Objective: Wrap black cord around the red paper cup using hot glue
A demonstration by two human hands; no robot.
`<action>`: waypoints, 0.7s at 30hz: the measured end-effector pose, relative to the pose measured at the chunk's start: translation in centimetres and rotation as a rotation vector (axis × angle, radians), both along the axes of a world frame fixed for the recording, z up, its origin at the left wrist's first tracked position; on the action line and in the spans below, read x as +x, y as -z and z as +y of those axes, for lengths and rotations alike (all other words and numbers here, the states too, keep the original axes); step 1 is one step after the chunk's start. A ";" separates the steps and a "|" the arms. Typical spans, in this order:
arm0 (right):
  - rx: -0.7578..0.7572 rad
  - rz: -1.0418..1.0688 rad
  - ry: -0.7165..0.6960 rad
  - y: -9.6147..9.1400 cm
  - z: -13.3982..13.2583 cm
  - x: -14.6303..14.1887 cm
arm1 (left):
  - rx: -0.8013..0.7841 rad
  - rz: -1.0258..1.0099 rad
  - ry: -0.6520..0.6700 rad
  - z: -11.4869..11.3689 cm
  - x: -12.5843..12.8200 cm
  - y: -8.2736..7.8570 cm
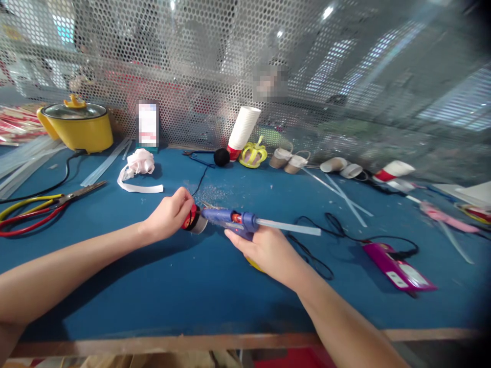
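My left hand (171,213) is closed around a small red cup-like piece (195,221) with a dark band and a pale end, tilted on its side just above the table. Gripped in my right hand (273,249) is a blue hot glue gun (219,215), its nozzle pointing left and touching or almost touching the piece. A translucent glue stick (289,226) sticks out of the gun's back end. The gun's trigger and lower handle are mostly hidden by my fingers. Clear scraps lie scattered just beyond the nozzle.
Scissors (57,204), a crumpled white ribbon (140,163) and a yellow electric pot (79,125) stand left. Along the perforated screen are a phone (148,122), stacked paper cups (244,128), a yellow crown-shaped piece (253,155) and small handled cups (281,157). A purple power strip (399,268) lies right.
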State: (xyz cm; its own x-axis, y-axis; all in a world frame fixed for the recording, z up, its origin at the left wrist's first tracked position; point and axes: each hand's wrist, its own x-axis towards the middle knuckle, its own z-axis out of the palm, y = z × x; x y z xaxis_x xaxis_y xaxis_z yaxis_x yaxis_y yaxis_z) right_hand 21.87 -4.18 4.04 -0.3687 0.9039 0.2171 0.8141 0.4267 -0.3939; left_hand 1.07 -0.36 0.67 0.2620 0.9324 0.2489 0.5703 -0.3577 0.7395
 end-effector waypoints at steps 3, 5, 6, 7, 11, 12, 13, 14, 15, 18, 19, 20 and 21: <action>-0.060 0.020 0.034 0.1 0.3 0.1 | 0.003 0.008 0.016 -0.1 0.0 0.0; -0.103 0.046 0.048 0.2 0.5 0.1 | 0.013 0.015 0.028 -0.2 0.0 0.0; -0.119 0.062 0.048 0.2 0.6 0.1 | 0.019 0.020 0.032 -0.2 0.0 0.0; -0.130 0.080 0.044 0.2 0.7 0.1 | 0.024 0.023 0.036 -0.3 0.0 0.0; -0.182 0.168 0.023 0.2 1.0 -0.1 | 0.039 0.022 0.054 -0.3 0.0 -0.1; -0.195 0.191 0.021 0.2 1.1 -0.2 | 0.042 0.021 0.061 -0.3 0.0 -0.1; -0.204 0.214 0.018 0.2 1.1 -0.3 | 0.044 0.019 0.067 -0.3 0.0 -0.1; -0.212 0.233 0.016 0.2 1.2 -0.3 | 0.046 0.018 0.073 -0.3 -0.1 -0.1; -0.221 0.250 0.015 0.1 1.2 -0.4 | 0.047 0.017 0.079 -0.3 -0.1 0.0; -0.297 0.313 0.023 0.2 1.5 -0.3 | 0.054 0.015 0.081 -0.2 -0.1 0.1; -0.336 0.351 0.029 0.2 1.7 -0.1 | 0.054 0.012 0.078 -0.2 -0.1 0.1; -0.374 0.405 0.037 0.3 2.0 0.1 | 0.053 0.006 0.076 -0.2 -0.1 0.2; -0.398 0.470 0.049 0.4 2.4 0.4 | 0.053 -0.001 0.076 -0.2 -0.1 0.2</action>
